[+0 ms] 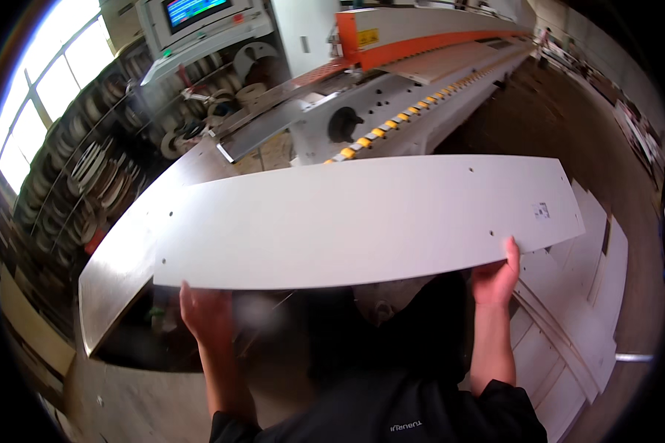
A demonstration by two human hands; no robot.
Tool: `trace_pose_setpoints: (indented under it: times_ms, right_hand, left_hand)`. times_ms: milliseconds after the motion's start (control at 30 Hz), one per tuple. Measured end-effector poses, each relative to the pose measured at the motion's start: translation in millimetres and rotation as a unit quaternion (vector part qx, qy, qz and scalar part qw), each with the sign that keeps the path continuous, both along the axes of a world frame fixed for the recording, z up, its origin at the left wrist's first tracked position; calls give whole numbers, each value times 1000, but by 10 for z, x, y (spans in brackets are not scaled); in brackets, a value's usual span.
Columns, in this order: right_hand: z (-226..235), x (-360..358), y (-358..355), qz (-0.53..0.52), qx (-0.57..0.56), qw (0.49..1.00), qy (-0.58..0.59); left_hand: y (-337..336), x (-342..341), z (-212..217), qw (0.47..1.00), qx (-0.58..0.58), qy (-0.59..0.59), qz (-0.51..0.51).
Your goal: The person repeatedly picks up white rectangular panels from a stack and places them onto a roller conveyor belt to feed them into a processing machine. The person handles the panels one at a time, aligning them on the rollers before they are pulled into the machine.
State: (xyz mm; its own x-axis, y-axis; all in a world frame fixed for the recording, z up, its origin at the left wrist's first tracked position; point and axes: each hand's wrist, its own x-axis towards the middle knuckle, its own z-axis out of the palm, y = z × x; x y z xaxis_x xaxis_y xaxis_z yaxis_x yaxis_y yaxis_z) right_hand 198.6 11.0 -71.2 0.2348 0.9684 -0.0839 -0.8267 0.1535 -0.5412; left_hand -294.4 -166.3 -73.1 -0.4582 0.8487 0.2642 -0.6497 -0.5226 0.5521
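Nearest you are your own dark sleeves [506, 406], with both forearms reaching forward. Your hands are partly closed on the near long edge of a white panel [362, 221], which lies crosswise in front of you. Your left hand [203, 310] grips it close to the left end, thumb up at the edge; your right hand [495, 280] grips it toward the right end, thumb laid over the upper face. Your other fingers are mostly hidden beneath, so their exact hold can't be told. The panel has small dark holes near both ends and a small printed label [541, 211] toward the right.

Its left end overlaps a shiny metal tabletop [129, 262] in view; whether the two touch is hard to judge from above. To your right, below the panel's right end, lies a pile of white boards [569, 303], set askew.

Past the panel stands a long machine with a black knob [343, 124], a track with yellow segments [399, 119] and an orange-and-pale housing [436, 37]. Left of that is a control screen [193, 10], with racked reels [89, 173] farther left and a bright window [55, 85] behind.
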Motion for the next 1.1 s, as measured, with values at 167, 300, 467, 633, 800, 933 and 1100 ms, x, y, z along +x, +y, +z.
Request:
trace_pose_setpoints:
  times_ms: [167,300,467,633,800,933,1100]
  right_hand:
    - [240,-1064,298,161,-37,984,-71]
    - [339,-1676,482,372,76,872,-309]
    - [130,-1790,674,449,171,764,-431]
    - [-974,-1343,750,390,99,744,-534]
    - [-1877,-609,563,226,37,662,-713]
    - [-1977,-100,300,160,-14,512,-844]
    - [-2300,158,162,94,-13,420,-902]
  left_hand:
    - [-150,147,237,960,-173,212,-50]
    - [-158,568,599,868,-233,435,56]
    - [356,323,1005,573,-81,754,310]
    - [1010,-3,1175,429,-136,848,281]
    - [1602,-176,1090,325,-179,905,209]
    - [1811,-172,1038,310,-189,904,228]
    - [2217,-203,922,299,-169,894,289]
